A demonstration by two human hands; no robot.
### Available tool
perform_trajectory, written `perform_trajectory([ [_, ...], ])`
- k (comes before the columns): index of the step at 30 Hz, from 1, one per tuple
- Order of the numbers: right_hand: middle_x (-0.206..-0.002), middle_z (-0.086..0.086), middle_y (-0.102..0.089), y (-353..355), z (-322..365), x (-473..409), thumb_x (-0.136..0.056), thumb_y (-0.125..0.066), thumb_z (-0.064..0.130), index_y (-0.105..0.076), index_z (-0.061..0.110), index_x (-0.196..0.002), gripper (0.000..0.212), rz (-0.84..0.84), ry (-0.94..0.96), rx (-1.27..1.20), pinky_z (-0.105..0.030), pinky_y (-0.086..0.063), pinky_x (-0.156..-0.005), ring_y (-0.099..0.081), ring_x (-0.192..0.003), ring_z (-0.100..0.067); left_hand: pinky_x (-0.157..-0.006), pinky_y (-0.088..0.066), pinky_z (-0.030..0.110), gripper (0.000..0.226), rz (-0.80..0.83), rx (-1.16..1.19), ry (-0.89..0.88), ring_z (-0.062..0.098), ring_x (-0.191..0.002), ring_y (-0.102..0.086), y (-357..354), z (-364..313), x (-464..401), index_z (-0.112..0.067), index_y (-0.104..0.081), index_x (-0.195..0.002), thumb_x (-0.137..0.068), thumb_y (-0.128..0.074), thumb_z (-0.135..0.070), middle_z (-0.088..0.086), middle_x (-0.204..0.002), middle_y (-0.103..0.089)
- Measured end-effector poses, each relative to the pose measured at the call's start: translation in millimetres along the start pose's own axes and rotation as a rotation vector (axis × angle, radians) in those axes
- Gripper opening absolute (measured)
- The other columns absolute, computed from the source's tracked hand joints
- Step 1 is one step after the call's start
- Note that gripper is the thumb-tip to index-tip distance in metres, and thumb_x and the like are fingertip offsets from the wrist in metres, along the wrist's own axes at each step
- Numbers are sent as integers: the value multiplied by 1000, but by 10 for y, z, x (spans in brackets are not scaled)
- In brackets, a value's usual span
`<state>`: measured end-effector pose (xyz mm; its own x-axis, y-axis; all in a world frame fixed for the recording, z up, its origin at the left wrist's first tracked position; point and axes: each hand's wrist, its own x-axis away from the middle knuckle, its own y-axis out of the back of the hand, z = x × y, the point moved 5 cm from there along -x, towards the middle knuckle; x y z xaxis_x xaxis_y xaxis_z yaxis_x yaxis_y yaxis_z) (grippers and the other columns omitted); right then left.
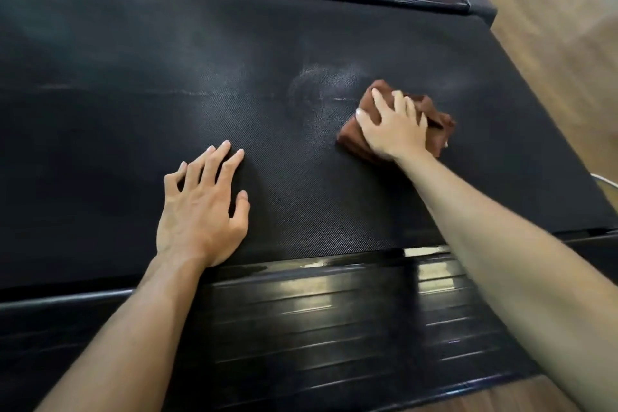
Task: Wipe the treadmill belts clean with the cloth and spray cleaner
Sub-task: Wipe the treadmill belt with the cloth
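Pressing down on a bunched brown cloth (434,125), the right hand (393,130) lies with fingers spread over the fabric, thumb at its left edge. The cloth sits on the right part of the black treadmill belt (167,77), just right of a pale smeared patch (321,84). The left hand (204,207) rests on the belt near its front edge, fingers apart and holding nothing. A ribbed side rail (317,311) runs along the near edge; wooden floor (551,27) shows at right.
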<state>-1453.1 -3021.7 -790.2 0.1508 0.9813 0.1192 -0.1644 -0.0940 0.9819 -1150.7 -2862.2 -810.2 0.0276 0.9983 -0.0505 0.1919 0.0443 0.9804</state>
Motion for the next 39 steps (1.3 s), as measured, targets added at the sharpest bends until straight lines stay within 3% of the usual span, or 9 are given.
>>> perform_trajectory([
  [3,-174,-6,-7,-15,528,-447,-101,-27,67,-19,38,-164,69,5,17,-15,-58,-1,-126,-3,-159,-28,-121,-18,46,69,-5,1,-4,13,-155,-17,-1,-7,-6,-28,-29,-157,-92,-22,-48,-7,-166,-23],
  [6,-173,-4,-14,-113,1170,-276,-102,-33,64,-25,41,-162,65,26,334,46,-57,-5,-125,-7,-159,-24,-120,-19,45,68,-6,1,3,13,-155,-18,12,-5,-5,-28,-30,-157,-92,-23,-48,-6,-166,-24],
  [10,-173,8,-13,-205,880,504,-99,-38,68,-24,51,-160,64,117,644,15,-53,-11,-123,-5,-159,-13,-121,-20,47,70,17,-2,4,15,-155,-17,7,-8,0,-28,-27,-158,-91,-20,-50,-6,-166,-22],
  [17,-175,-3,-2,-46,418,-341,-102,-22,69,-15,41,-164,69,25,7,2,-57,1,-126,0,-160,-26,-120,-21,46,70,4,-3,0,14,-155,-18,11,-10,0,-27,-30,-157,-91,-20,-48,-6,-166,-24],
  [22,-174,-2,-8,-170,1282,-242,-103,-32,66,-21,44,-163,65,75,391,37,-55,0,-126,-3,-160,-22,-120,-21,46,69,6,-3,3,13,-155,-18,15,3,-4,-28,-30,-157,-91,-22,-49,-6,-166,-24],
  [26,-173,6,-15,-217,1005,566,-100,-41,67,-28,50,-159,63,81,683,8,-48,-6,-125,-6,-159,-14,-121,-21,46,70,12,-8,-2,14,-155,-18,10,2,4,-28,-28,-158,-91,-21,-49,-6,-166,-23],
  [30,-172,5,-16,-149,401,331,-100,-35,70,-28,49,-160,64,23,386,10,-50,-9,-125,-10,-158,-15,-122,-21,46,71,10,6,1,14,-155,-18,3,6,-3,-28,-28,-158,-91,-19,-49,-6,-166,-23],
  [34,-174,-4,-3,-94,679,-357,-101,-26,68,-18,41,-164,68,6,40,-18,-57,0,-126,0,-160,-25,-121,-21,45,69,0,5,-4,14,-154,-20,14,-4,1,-27,-31,-157,-91,-23,-47,-6,-165,-25],
  [39,-175,-2,-8,-183,1423,-180,-101,-34,66,-21,43,-163,67,44,416,37,-56,0,-126,-2,-160,-22,-121,-21,46,69,2,4,-2,14,-154,-20,14,0,1,-28,-31,-156,-91,-22,-48,-7,-165,-25],
])
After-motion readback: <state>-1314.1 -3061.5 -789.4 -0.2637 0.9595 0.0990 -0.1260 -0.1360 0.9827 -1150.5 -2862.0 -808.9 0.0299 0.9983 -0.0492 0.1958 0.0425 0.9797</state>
